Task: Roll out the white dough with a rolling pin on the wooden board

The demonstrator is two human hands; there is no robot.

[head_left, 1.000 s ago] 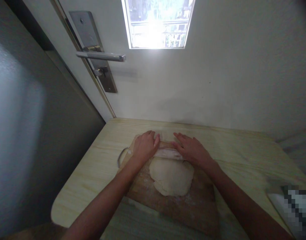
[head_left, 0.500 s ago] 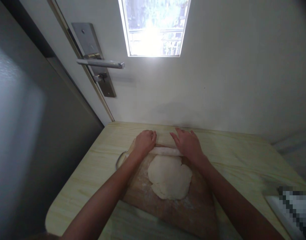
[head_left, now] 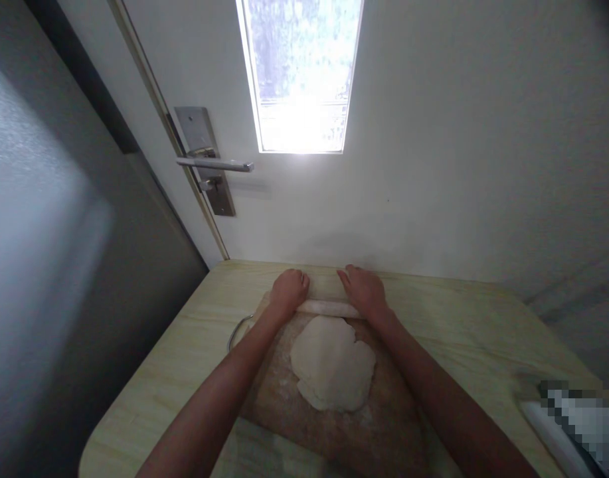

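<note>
A white, flour-dusted rolling pin (head_left: 329, 307) lies crosswise at the far side of a wooden board (head_left: 274, 405). My left hand (head_left: 290, 291) is closed over the pin's left end. Over its right end is my right hand (head_left: 364, 290), curled, with the thumb and a fingertip showing past the pin. Just on the near side of the pin, a flat, uneven sheet of dough (head_left: 333, 365) rests on the board. Its right edge has a small notch, and loose flour is scattered around it.
Beneath the board is a pale wood-grain table (head_left: 463, 318) pushed against a white door with a metal handle (head_left: 217, 164) and a bright window (head_left: 301, 79). A curved metal handle (head_left: 237, 332) sticks out at the board's left. A partly blurred-out object (head_left: 568, 425) lies at the right.
The view has tilted up a little, so door and table sit lower in it. My right hand's fingers look less spread. The pin stays beyond the dough's far edge.
</note>
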